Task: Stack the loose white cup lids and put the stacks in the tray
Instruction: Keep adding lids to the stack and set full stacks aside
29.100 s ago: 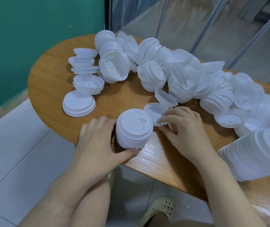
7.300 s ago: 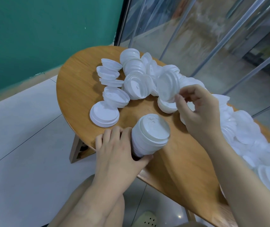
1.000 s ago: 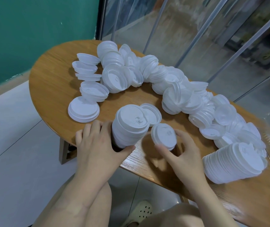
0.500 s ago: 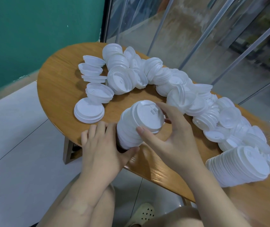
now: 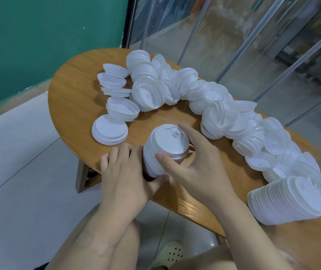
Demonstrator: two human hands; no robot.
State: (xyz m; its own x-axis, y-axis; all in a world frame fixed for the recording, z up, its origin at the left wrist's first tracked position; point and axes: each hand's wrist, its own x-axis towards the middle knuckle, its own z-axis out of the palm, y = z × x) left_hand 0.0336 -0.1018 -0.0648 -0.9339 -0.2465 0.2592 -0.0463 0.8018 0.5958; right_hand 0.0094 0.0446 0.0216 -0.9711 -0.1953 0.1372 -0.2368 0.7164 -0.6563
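A stack of white cup lids [image 5: 163,149] stands near the front edge of the wooden table [image 5: 74,106]. My left hand [image 5: 128,178] grips the stack's lower part from the left, thumb under it. My right hand [image 5: 198,166] grips the top lids of the same stack, thumb at the front and fingers round the back. A long heap of loose white lids [image 5: 214,114] runs across the table from the far left to the right. A big finished stack [image 5: 284,199] lies on its side at the right. No tray is in view.
Small piles of lids [image 5: 110,132] sit at the table's left end. A green wall [image 5: 39,36] is at the left and clear plastic sheeting [image 5: 253,36] hangs behind the table. My knees and a beige shoe [image 5: 167,254] are below the table edge.
A second ago my right hand held a small batch of lids on the table right of the stack. It has lifted them onto the stack's top and still holds there.
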